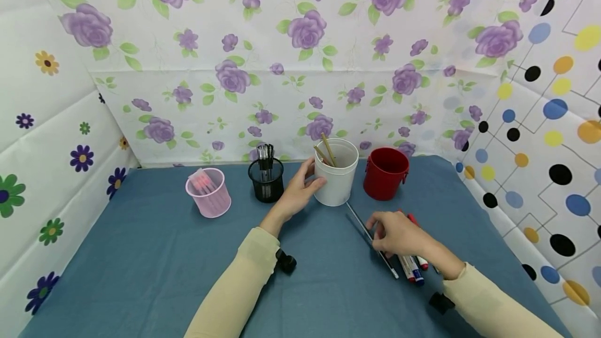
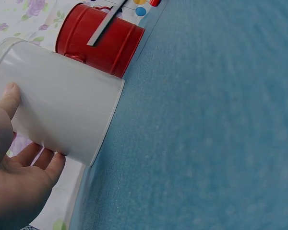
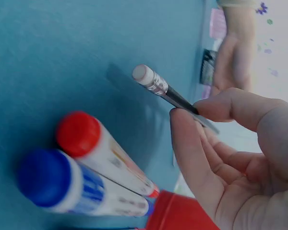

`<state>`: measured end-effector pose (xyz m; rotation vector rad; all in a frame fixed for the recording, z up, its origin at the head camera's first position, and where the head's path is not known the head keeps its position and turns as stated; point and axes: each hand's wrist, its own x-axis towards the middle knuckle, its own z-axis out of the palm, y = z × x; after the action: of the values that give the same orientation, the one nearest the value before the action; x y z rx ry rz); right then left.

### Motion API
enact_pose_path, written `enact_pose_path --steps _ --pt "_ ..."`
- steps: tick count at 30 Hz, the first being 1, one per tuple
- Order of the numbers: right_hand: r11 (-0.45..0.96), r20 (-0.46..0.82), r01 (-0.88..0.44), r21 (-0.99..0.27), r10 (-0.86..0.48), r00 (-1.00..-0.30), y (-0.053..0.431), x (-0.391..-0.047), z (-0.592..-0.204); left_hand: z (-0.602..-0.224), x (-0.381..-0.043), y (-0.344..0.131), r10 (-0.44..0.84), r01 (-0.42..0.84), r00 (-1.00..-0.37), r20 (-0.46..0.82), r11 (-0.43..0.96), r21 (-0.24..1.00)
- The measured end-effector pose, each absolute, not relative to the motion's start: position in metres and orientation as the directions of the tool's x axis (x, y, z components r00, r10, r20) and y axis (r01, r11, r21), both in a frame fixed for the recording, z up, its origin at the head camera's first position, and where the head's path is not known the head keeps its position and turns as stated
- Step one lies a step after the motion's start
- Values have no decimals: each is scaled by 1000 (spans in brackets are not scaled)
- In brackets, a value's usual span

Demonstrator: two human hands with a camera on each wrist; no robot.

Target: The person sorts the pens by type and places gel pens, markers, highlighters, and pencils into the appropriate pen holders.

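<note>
My left hand (image 1: pixel 295 192) holds a white bucket (image 1: pixel 339 184) by its left side, the thumb on the near wall and the fingers curving round behind. Two wooden-coloured sticks or pencils (image 1: pixel 327 150) lean inside that bucket. Between thumb and forefinger, my right hand (image 1: pixel 399 232) pinches a dark pencil (image 3: pixel 180 101) with a white eraser and a silver band. The pencil is just above the cloth, slanting from the white bucket's base toward the front. Close by the right hand lie several markers, among them a blue-capped one (image 3: pixel 45 179) and a red-capped one (image 3: pixel 81 134).
A red bucket (image 1: pixel 386 173) stands right of the white one. Farther left are a black mesh cup (image 1: pixel 266 186) with dark pens and a pink cup (image 1: pixel 211 200) with pink-and-white items. Blue cloth (image 1: pixel 141 254) covers the table, with patterned sheets behind and at both sides.
</note>
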<state>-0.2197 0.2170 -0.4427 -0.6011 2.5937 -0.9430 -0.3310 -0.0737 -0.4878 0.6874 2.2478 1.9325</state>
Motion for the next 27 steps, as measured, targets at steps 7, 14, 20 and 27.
enact_pose_path --steps 7,14,20,27 --pt "658 -100 -270 -703 -467 -879 228 -233 -433 -488 -331 -73 395 279 -891 224 87 956" --pt "636 -21 -288 -716 -432 -902 242 -246 -424 -488 -331 -73 394 278 -892 220 95 956" --pt "592 54 -294 -751 -389 -920 250 -258 -414 -486 -331 -73 398 275 -892 216 97 957" --pt "554 135 -293 -779 -307 -942 254 -276 -397 -488 -331 -73 391 281 -892 225 91 955"
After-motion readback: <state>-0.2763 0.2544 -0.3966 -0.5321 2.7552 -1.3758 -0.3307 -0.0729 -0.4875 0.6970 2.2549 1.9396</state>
